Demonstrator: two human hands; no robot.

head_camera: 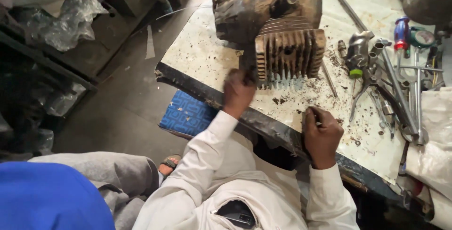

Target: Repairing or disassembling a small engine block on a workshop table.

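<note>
A dirty, rusty engine block (263,4) with a finned cylinder (289,53) lies on a stained white-topped workbench (197,53). My left hand (238,93) is at the lower left corner of the finned cylinder, fingers closed against it. My right hand (322,133) rests near the bench's front edge, curled around a small metal piece (318,124) that is mostly hidden by the fingers. Both arms wear white sleeves. Dark grit is scattered on the bench between the hands.
Several wrenches and metal tools (395,93) lie in a heap at the right, with a red-and-blue screwdriver (401,32) and a long steel bar (346,6). A blue patterned pad (186,114) sits below the bench. Grey trousers, a sandalled foot (169,164) and a blue shape (47,197) are at the lower left.
</note>
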